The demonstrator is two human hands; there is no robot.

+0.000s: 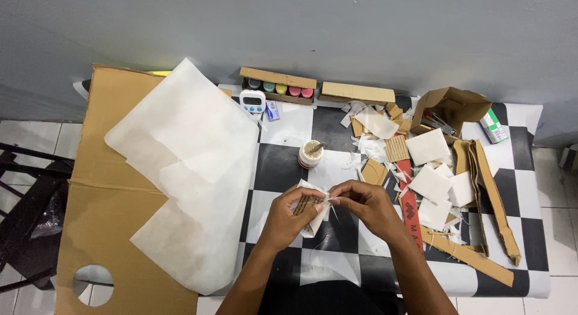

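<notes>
The scene is seen from one camera only, worn on the head and aimed steeply downward and forward. The black-and-white chequered tabletop [283, 164] is viewed from above at close range, with its far edge met by the plain grey wall [361, 32] across the top of the frame. The forearms are seen entering from the bottom edge, near the lens. White floor tiles [27, 134] are caught at the left and right margins. No second view is provided, so nothing is shared.

I see a black-and-white chequered worktop [283, 164], a large white paper sheet [192, 170] over brown flat cardboard [108, 194], and a red strip [409, 203].
</notes>
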